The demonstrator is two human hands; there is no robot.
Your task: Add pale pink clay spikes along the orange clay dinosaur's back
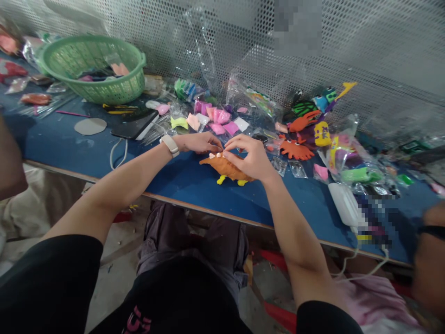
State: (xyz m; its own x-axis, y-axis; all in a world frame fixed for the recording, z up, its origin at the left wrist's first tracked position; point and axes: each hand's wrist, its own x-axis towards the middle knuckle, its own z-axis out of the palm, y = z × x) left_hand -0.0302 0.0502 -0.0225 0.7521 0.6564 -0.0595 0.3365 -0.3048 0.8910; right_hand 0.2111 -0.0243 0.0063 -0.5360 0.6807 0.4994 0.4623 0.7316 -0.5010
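Observation:
An orange clay animal figure (225, 168) with a pointed left end lies on the blue table. Yellow feet (221, 179) stick out along its near side. A row of small whitish clay pieces (219, 155) sits along its upper edge. My left hand (203, 142) is closed in a pinch at the far side of that row; what its fingertips hold is hidden. My right hand (251, 157) lies over the figure's right part, with thumb and forefinger closed at the row's right end, seemingly on one of the whitish pieces.
A green basket (100, 90) stands at the back left, near a dark phone (134, 124) with a cable. Coloured clay packets (219, 116) lie beyond my hands. An orange clay crab (296, 149) and a white power bank (343, 204) are to the right. Other people's arms show at both sides.

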